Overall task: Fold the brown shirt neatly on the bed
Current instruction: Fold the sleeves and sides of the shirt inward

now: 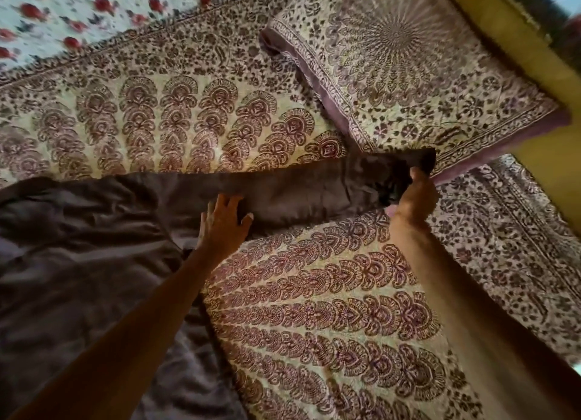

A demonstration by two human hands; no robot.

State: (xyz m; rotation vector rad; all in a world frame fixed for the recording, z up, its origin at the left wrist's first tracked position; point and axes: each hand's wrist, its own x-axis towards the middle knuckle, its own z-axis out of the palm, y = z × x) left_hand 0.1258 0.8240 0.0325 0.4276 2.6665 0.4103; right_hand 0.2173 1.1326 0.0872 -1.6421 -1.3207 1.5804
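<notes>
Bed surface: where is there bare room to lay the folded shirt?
Free: patterned bedspread between the forearms, and beyond the brown shirt sleeve. Crowded: shirt body at left, patterned pillow at upper right, left hand and right hand on the sleeve.

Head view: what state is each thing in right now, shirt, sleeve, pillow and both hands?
brown shirt: spread on the bed, wrinkled, not yet folded.
sleeve: stretched out straight to the right.
left hand: flat, pressing on the sleeve.
right hand: gripping the sleeve's cuff end.
pillow: lying flat beyond the cuff.
</notes>
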